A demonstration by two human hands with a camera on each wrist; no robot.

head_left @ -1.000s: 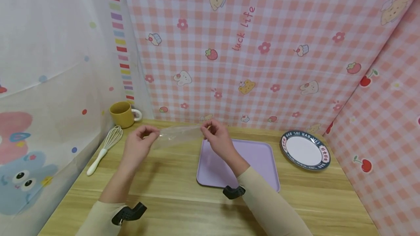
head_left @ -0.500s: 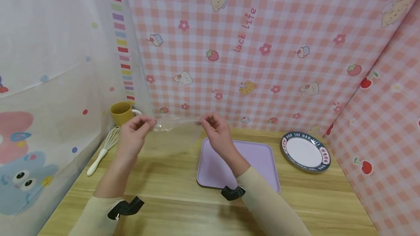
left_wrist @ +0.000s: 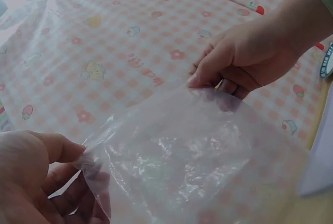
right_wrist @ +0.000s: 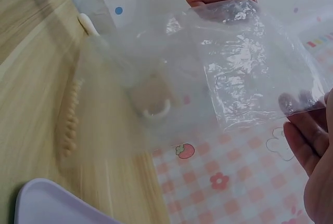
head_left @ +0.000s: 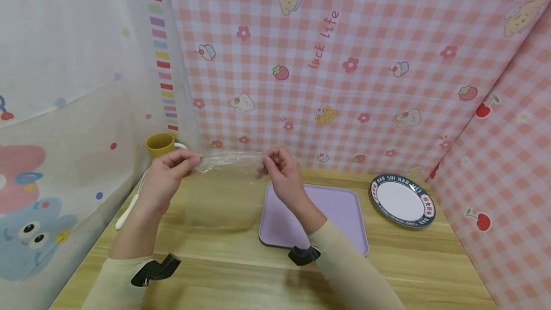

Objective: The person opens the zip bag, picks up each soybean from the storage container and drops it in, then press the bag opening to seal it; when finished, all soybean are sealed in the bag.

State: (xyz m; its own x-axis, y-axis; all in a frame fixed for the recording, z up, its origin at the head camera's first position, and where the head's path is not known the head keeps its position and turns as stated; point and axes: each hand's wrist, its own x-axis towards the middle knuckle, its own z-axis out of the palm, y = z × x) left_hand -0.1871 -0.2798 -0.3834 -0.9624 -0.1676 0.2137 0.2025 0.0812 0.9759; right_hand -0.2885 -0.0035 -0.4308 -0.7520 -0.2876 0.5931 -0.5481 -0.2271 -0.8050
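Note:
A clear plastic bag (head_left: 225, 197) hangs spread out above the table, its top edge stretched between both hands. At its upper left corner my left hand (head_left: 161, 181) pinches the film between thumb and fingers. My right hand (head_left: 285, 176) grips the upper right corner, above the tray's left side. Up close in the left wrist view, the bag (left_wrist: 177, 151) looks shiny and creased. Through the bag (right_wrist: 109, 99) in the right wrist view, the mug shows dimly. No contents can be made out inside it.
A lilac tray (head_left: 331, 209) lies right of the bag. Farther right is a round plate (head_left: 400, 199) with a dark lettered rim. At the back left stands a yellow mug (head_left: 159, 143), partly behind the left hand. A whisk's white handle (head_left: 127, 214) shows at the table's left edge.
The bag has gone from a narrow, slanted strip to hanging down broad and flat. My left hand has moved left and slightly up, now covering the whisk's wires. The right hand has risen slightly.

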